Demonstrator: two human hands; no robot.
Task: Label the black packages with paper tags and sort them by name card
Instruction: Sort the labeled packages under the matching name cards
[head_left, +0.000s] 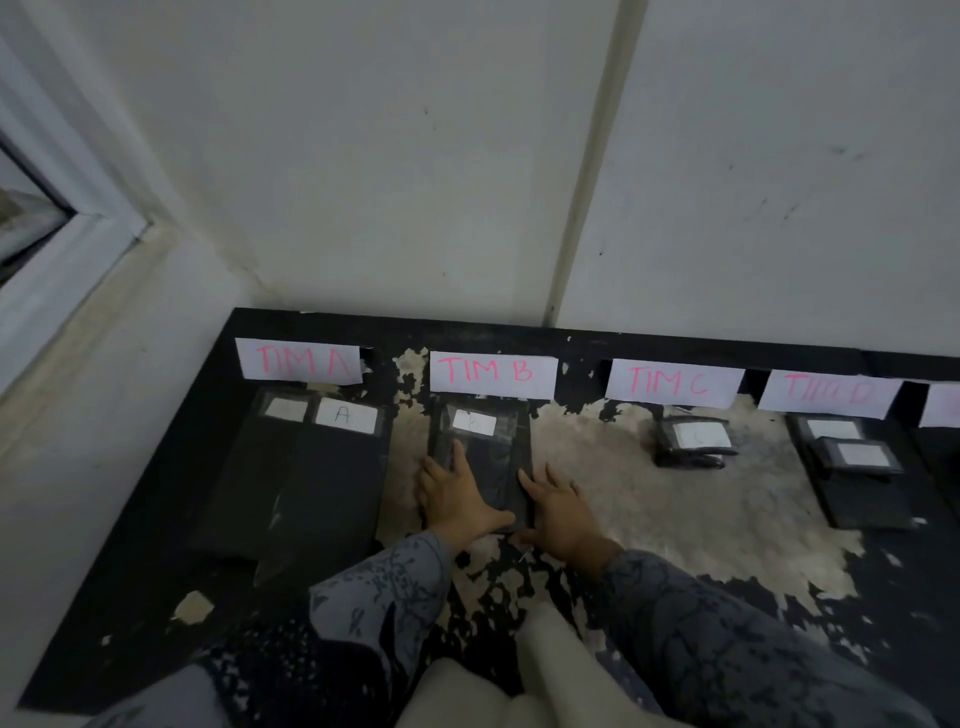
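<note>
Sleeves with a grey pattern (384, 587) are reaching forward over the worn black table (130, 597). Both hands are lying flat with straight fingers on the black package (493, 467) in the middle: the left hand (457, 499) is pressing on its near left part, and the right hand (558, 506) is touching its near right edge. This package is carrying a white paper tag (474, 422) at its far end and is lying just before the card "TIM B" (492, 373). To the left, two long packages with tags (311, 467) are lying before the card "TIM A" (298, 360). To the right, a small package (693, 439) is sitting before "TIM C" (672, 385), and further right more packages (852, 467) are resting before a fourth card (828, 395), whose last letter I cannot read.
</note>
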